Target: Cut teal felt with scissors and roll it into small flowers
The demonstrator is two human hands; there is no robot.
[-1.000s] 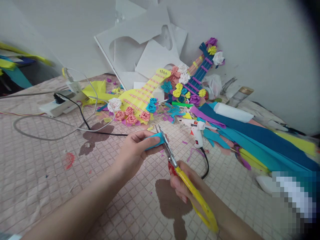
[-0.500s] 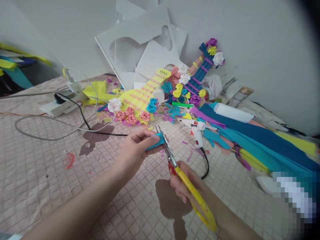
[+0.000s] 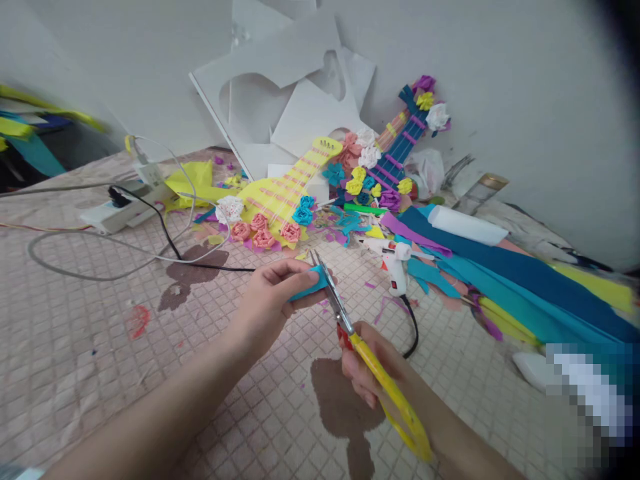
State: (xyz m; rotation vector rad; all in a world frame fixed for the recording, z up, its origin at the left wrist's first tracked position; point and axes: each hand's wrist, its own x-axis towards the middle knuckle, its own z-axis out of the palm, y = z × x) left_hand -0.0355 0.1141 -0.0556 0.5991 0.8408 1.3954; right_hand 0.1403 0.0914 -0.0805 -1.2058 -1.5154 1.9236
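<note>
My left hand (image 3: 273, 297) pinches a small folded piece of blue foam (image 3: 311, 285) above the tiled floor. My right hand (image 3: 373, 370) grips yellow-handled scissors (image 3: 373, 363). Their metal blades (image 3: 330, 287) lie against the right end of the blue piece, nearly closed. A white glue gun (image 3: 395, 263) with a black cord lies just beyond the scissors.
Two foam guitars with paper flowers, one yellow (image 3: 283, 197) and one blue (image 3: 400, 150), lean near white cut-out boards (image 3: 295, 100). Blue and yellow foam sheets (image 3: 520, 280) lie at right. A power strip (image 3: 117, 210) and cables sprawl at left. Brown stains mark the floor (image 3: 345, 407).
Almost nothing differs; both hands hold their places, with the scissors shifting only slightly at the blue piece.
</note>
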